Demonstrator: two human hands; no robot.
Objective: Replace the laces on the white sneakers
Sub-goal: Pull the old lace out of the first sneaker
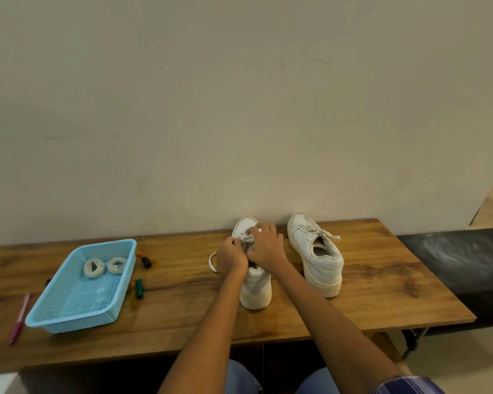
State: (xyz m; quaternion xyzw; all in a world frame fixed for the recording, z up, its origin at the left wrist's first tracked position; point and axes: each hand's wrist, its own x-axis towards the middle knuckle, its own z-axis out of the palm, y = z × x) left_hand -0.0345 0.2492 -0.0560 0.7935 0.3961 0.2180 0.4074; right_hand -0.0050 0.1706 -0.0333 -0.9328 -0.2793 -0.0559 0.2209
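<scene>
While both hands work at its eyelets, the left sneaker (255, 282) stands mid-table with its old lace (246, 238) partly loosened, one loop (212, 261) trailing leftward. Left hand (230, 255) and right hand (265, 245) seem to pinch that lace, though fingertips are hidden. The right sneaker (316, 251) remains laced; two coiled new laces (94, 268) wait in the blue basket (69, 314).

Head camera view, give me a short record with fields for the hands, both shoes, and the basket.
left hand: pinching the lace of the near white leather sneaker
right hand: gripping the same lace
other white sneaker: apart to the right, laced
light blue plastic mesh basket: holds two coiled white laces
surface: brown wooden table
</scene>
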